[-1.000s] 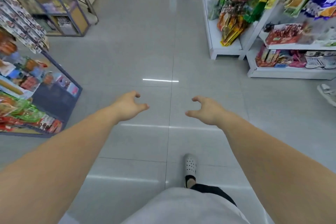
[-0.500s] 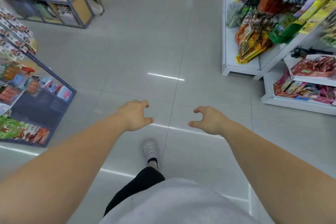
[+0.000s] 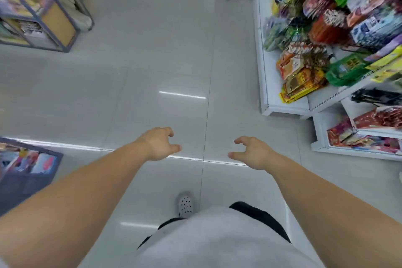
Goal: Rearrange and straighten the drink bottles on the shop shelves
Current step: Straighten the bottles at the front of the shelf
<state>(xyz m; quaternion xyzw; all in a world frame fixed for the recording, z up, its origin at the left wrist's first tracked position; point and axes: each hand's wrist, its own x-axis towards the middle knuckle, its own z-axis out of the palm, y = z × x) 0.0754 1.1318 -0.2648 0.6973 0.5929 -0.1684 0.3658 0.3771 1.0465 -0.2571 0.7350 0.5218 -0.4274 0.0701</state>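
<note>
Grey tile floor [image 3: 152, 61] below me; my left hand [image 3: 157, 144] and right hand [image 3: 253, 153] hover mid-frame, fingers loosely curled, gripping nothing; white snack shelves [image 3: 264, 85] upper right.

I can't read the blurred snack packets [image 3: 304, 72] on the right shelf. The near-left rack [image 3: 28, 172] runs off the picture's edge, and my shirt [image 3: 217, 241] hides most of my legs.

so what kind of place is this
Most likely a small shop: white shelves packed with snack packets, a metal rack across the tiled aisle. Both hands are empty; no drink bottles in view.
</note>
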